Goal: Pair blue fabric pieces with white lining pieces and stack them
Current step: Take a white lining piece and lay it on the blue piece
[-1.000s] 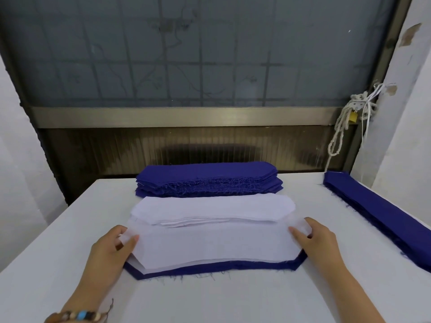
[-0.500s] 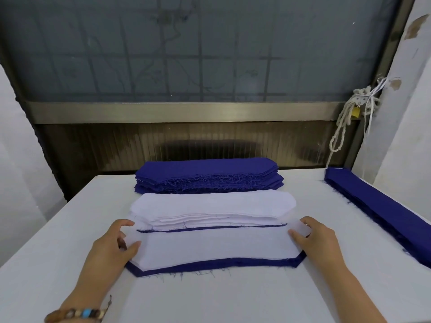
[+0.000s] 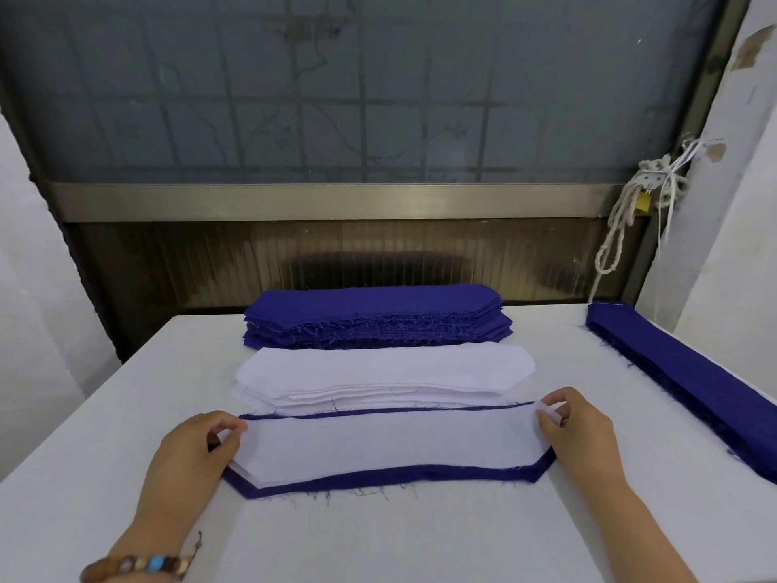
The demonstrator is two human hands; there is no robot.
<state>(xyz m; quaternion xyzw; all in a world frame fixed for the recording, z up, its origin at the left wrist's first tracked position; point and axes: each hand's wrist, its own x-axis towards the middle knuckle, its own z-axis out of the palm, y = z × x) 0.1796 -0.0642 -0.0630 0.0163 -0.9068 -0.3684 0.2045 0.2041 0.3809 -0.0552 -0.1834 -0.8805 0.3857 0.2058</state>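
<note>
A white lining piece (image 3: 387, 446) lies flat on a blue fabric piece (image 3: 391, 476) near the table's front, with blue showing along the near and far edges. My left hand (image 3: 189, 452) pinches the lining's left end. At the right end my right hand (image 3: 576, 427) pinches the other corner. Behind them sits a stack of white lining pieces (image 3: 382, 374), and further back a stack of blue fabric pieces (image 3: 378, 315).
The white table (image 3: 378, 536) carries a long pile of blue strips (image 3: 689, 380) along its right edge. A window with a metal sill stands behind the table, and a rope (image 3: 618, 229) hangs at its right. A beaded bracelet is on my left wrist.
Both hands drew the white lining toward me over the blue piece, so a blue strip now shows at its far edge. The view tilted slightly.
</note>
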